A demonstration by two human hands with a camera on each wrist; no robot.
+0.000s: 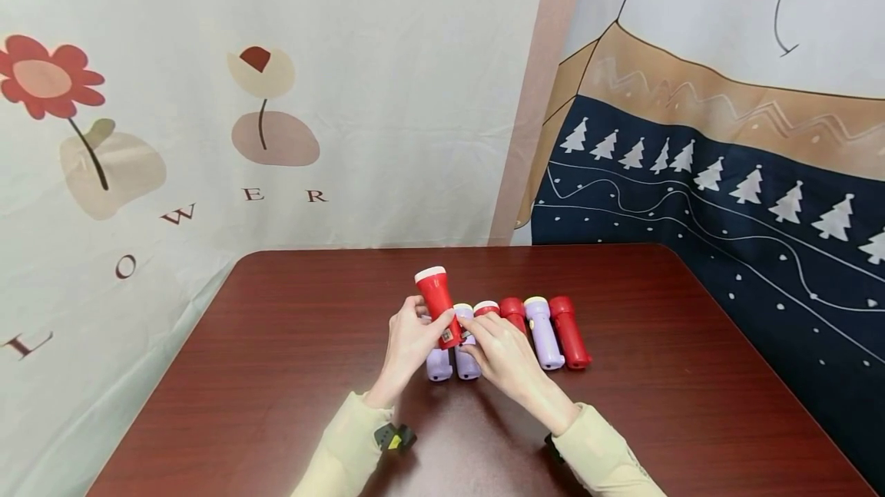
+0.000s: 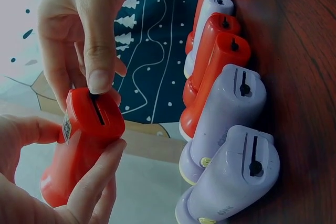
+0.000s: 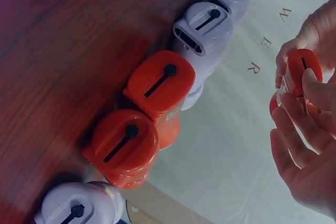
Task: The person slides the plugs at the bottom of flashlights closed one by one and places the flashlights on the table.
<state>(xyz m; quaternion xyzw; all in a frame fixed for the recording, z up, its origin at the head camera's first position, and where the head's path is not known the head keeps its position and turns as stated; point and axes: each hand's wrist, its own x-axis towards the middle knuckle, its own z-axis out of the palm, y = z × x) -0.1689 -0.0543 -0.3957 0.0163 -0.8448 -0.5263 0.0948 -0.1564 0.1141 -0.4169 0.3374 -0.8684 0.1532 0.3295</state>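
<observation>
A red flashlight (image 1: 434, 293) with a white lens rim is held tilted above the table, in front of the row's left part. My left hand (image 1: 413, 337) grips its body between thumb and fingers. The thumb of my right hand (image 1: 510, 349) presses on the end face, at the dark slot (image 2: 100, 109), with the fingers round the side. A small label shows on the side of this end. In the right wrist view, a thin shiny strip (image 3: 304, 105) shows beside the flashlight's end; what it is I cannot tell.
Several flashlights lie side by side on the brown table (image 1: 290, 374): lavender ones (image 1: 545, 334) and red ones (image 1: 571, 334), slotted ends towards me. Both hands partly cover the row's left and middle. Printed curtains (image 1: 387, 97) hang behind the table's far edge.
</observation>
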